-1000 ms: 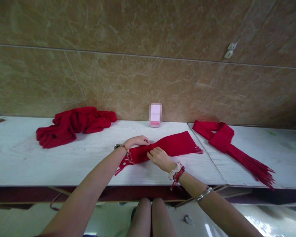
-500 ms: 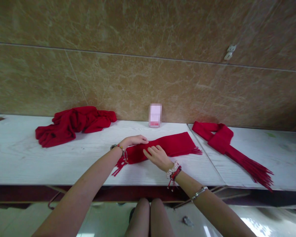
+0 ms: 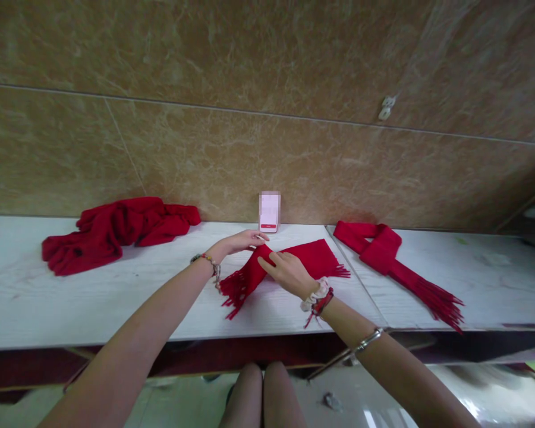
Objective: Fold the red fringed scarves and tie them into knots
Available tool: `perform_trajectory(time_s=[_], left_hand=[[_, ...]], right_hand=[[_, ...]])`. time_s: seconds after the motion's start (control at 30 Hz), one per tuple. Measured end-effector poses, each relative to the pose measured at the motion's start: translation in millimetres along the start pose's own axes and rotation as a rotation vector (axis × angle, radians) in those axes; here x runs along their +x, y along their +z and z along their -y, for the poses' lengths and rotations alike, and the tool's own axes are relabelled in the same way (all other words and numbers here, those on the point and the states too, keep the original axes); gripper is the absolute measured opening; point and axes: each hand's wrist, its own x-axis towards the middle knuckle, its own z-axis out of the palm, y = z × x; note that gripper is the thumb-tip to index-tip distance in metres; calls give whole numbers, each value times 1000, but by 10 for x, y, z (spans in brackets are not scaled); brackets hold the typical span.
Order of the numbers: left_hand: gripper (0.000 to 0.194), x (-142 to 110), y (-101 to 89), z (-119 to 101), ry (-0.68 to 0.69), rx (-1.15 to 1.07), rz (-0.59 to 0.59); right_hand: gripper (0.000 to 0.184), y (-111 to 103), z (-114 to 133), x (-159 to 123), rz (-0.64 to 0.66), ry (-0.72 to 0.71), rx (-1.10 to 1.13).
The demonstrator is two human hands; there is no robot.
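Observation:
A folded red fringed scarf lies on the white tabletop in front of me, its middle pulled up into a raised fold. At the far edge of that fold is my left hand, its fingers closed at the cloth; the thumb side is partly hidden. My right hand grips the near side of the same fold between thumb and fingers. Fringe hangs loose at the scarf's left end and shows again at its right end.
A crumpled red cloth lies at the left near the wall. Another fringed red scarf, looped over itself, lies at the right past a table seam. A phone leans upright against the marbled wall.
The scarf's middle has risen from lying flat into a fold, and its left fringed end has swung inward. Both hands have gathered the cloth. The view has shifted slightly.

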Motion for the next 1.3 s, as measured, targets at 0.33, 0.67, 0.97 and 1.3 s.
perform_trajectory(time_s=[0.33,0.67,0.97,1.3], left_hand=[[39,546,583,-856,260,248,-128],[64,194,1492,-232,268,1111,-259],[51,173,1457,-119,345,1323,-237],[48,207,1408,-173,430,1307,-277]], right_hand=[[39,-217,-711,-498,-312,635,355],[42,235,-826,-1212,-224,749,472],[44,243,-775,-1088,-230,691,499],[43,162,-970,-1004,-284,624,468]])
